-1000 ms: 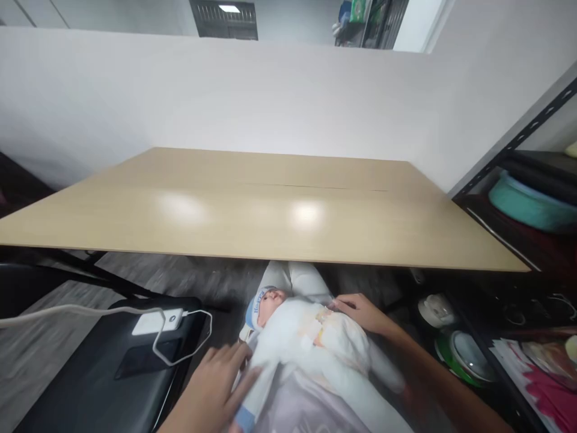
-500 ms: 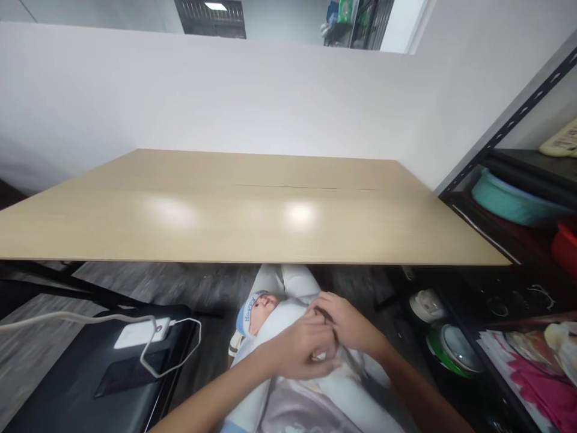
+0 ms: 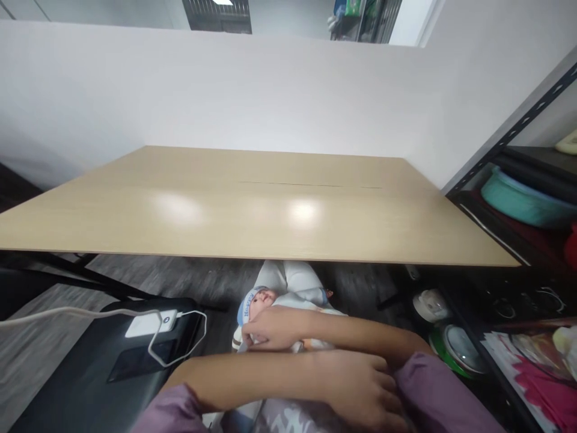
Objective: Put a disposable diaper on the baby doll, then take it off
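Note:
A baby doll [image 3: 260,299] in a blue-banded cap and pale clothes lies across my lap, its head to the left. My forearms cross over it. My right hand [image 3: 276,328] reaches left to the doll's upper body, just below its face. Its fingers are curled against the pale clothing, and part of the grip is hidden. My left hand [image 3: 360,388] extends to the right, nearer to me, beside my right sleeve [image 3: 444,394]. Its fingers point right and down, slightly apart, with nothing visible in them; their tips are partly hidden. The doll's lower body is mostly covered by my arms.
A wooden table [image 3: 225,222] stands ahead. At left, a black seat [image 3: 67,385] holds a white power bank [image 3: 151,323] with a cable and a dark phone [image 3: 142,361]. At right, a shelf holds a teal basin [image 3: 523,198], a round green-rimmed container [image 3: 460,349] and pink cloth [image 3: 541,379].
My hands were together over the doll's middle. They have separated and crossed: the right went left towards the doll's head, the left went right and nearer to me.

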Demonstrator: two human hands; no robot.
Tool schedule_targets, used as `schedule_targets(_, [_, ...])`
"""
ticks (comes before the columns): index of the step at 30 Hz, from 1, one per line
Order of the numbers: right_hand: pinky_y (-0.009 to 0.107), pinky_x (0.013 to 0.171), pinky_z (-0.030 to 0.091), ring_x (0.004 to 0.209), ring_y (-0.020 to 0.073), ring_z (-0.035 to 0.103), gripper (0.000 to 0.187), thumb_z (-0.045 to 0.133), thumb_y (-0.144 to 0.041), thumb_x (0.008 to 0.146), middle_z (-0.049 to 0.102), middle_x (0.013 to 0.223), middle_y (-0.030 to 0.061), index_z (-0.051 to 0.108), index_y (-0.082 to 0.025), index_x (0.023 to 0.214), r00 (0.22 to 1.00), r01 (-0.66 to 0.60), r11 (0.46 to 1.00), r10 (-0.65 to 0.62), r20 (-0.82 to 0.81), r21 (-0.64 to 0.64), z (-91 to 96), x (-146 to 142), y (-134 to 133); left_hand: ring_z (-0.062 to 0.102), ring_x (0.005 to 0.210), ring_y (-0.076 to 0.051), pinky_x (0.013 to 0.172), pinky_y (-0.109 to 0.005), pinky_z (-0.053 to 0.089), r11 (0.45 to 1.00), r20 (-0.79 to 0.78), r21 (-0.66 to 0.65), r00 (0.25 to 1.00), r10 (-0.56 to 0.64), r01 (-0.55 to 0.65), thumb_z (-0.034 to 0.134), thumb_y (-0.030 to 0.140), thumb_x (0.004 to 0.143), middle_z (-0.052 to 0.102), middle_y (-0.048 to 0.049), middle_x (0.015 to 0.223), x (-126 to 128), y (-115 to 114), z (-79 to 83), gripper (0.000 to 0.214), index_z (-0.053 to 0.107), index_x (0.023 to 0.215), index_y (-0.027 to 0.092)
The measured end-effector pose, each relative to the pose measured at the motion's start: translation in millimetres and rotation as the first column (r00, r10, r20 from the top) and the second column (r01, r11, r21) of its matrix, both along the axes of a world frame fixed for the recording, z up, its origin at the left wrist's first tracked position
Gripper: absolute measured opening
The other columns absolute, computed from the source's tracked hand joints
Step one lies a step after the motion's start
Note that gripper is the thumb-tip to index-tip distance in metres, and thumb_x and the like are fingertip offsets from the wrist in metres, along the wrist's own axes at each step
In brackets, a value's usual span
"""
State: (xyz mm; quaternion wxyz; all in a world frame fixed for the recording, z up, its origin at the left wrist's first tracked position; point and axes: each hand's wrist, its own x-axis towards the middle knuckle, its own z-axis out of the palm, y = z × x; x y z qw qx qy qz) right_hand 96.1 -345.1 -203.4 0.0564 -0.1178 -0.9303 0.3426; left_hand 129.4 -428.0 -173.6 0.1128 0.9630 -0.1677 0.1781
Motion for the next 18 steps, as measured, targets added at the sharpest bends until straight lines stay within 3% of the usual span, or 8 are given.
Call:
schedule_targets(2, [0.025, 0.060, 0.033, 0.076, 0.0146, 0.063, 0.014, 0.074, -0.037, 0.106, 0.075, 0.083, -0.0031, 0.075, -0.022, 0.107, 0.999, 0.034, 0.998, -0.033, 0.013, -0.060, -7.7, 0, -3, 0.077, 0.100, -0.024, 0.091, -0.041, 0.060, 0.989, -0.057, -0.089, 0.991, -0.120, 0.115, 0.062, 0.026, 0.109, 0.084, -0.0064, 0.107, 20, -5, -10.2, 0.020, 0.082, 0.111, 0.024])
schedule_targets(7, [0.023, 0.074, 0.047, 0.081, 0.0131, 0.064, 0.026, 0.076, -0.046, 0.106, 0.075, 0.093, -0.0010, 0.077, -0.019, 0.108, 0.976, 0.188, 0.906, -0.214, -0.029, -0.379, -13.5, 19, -2, 0.083, 0.098, -0.025, 0.090, -0.034, 0.067, 0.946, -0.212, -0.266, 0.946, -0.244, 0.185, 0.057, 0.027, 0.107, 0.085, -0.0104, 0.098, 49, -8, -38.5, 0.027, 0.082, 0.097, 0.025])
schedule_targets(10, [0.024, 0.077, 0.049, 0.085, 0.0132, 0.062, 0.022, 0.072, -0.041, 0.109, 0.073, 0.101, 0.0006, 0.075, -0.020, 0.108, 0.965, 0.218, 0.887, -0.258, -0.046, -0.408, -12.7, 25, 2, 0.083, 0.108, -0.026, 0.097, -0.033, 0.067, 0.906, -0.203, -0.360, 0.929, -0.309, 0.222, 0.051, 0.032, 0.112, 0.084, -0.0140, 0.109, 49, -4, -42.7, 0.032, 0.080, 0.105, 0.021])
schedule_targets(15, [0.028, 0.085, 0.048, 0.090, 0.0156, 0.064, 0.018, 0.068, -0.037, 0.111, 0.072, 0.097, 0.0000, 0.074, -0.022, 0.104, 0.965, 0.207, 0.861, -0.259, -0.050, -0.465, -12.1, 24, 9, 0.080, 0.112, -0.031, 0.105, -0.038, 0.063, 0.887, -0.211, -0.418, 0.929, -0.304, 0.195, 0.046, 0.030, 0.114, 0.082, -0.0173, 0.118, 41, 3, -41.5, 0.034, 0.074, 0.119, 0.012])
schedule_targets(18, [0.029, 0.086, 0.049, 0.091, 0.0162, 0.065, 0.020, 0.068, -0.037, 0.112, 0.073, 0.098, 0.0014, 0.072, -0.022, 0.099, 0.961, 0.198, 0.861, -0.265, -0.079, -0.468, -11.9, 23, 11, 0.080, 0.114, -0.030, 0.108, -0.036, 0.060, 0.873, -0.201, -0.450, 0.931, -0.305, 0.188, 0.047, 0.030, 0.114, 0.080, -0.0171, 0.121, 39, 6, -43.3, 0.030, 0.072, 0.118, 0.015])
